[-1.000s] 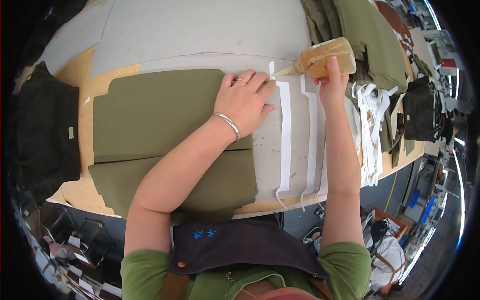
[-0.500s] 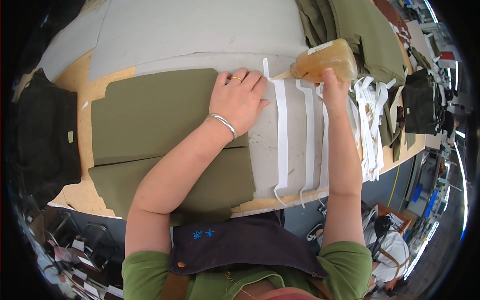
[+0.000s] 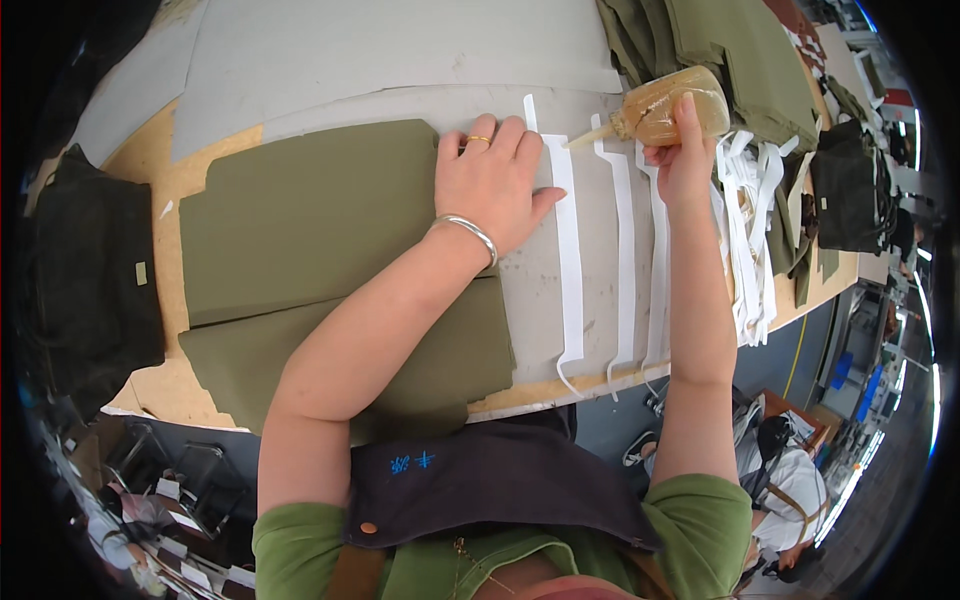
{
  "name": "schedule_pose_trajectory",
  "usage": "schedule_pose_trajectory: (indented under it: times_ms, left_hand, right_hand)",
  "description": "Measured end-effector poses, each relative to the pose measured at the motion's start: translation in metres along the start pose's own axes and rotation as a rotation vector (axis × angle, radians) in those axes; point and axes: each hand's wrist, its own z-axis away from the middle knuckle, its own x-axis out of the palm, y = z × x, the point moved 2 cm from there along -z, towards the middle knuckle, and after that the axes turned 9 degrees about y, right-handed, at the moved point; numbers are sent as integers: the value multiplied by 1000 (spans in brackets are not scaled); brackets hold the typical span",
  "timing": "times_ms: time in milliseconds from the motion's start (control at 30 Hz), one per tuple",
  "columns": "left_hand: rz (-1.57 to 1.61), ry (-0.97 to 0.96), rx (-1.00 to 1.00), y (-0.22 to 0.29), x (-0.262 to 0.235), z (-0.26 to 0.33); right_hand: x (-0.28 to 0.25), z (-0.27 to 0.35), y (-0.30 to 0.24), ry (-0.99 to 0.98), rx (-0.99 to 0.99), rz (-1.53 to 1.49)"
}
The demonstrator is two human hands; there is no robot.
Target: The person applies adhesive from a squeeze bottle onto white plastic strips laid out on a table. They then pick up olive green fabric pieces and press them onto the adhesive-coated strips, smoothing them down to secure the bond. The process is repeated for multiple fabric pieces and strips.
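While the left hand (image 3: pixel 492 182) is lying flat, fingers spread, on the olive fabric panel (image 3: pixel 310 215) and grey sheet (image 3: pixel 400 60), the right hand (image 3: pixel 683 160) is clamping an amber squeeze bottle (image 3: pixel 668 105), its nozzle pointing toward the nearest white strip (image 3: pixel 567 250).

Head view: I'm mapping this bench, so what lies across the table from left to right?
Black bag → olive fabric → left hand → white strips → glue bottle in right hand → strip pile
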Motion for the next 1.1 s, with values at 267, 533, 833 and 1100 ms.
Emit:
schedule_pose_trajectory:
  times_ms: [267, 533, 833, 1100]
  left_hand:
    - [-14, -6, 8, 0, 0, -1]
    - [-50, -20, 15, -1, 1, -2]
    - [-48, 23, -6, -3, 2, -2]
    - [168, -91, 311, 26, -52, 39]
  right_hand:
    - [-14, 24, -2, 49, 162, 65]
    - [-46, 56, 1, -66, 290, 176]
    - [-67, 115, -5, -19, 300, 140]
    - [-97, 166, -8, 84, 196, 57]
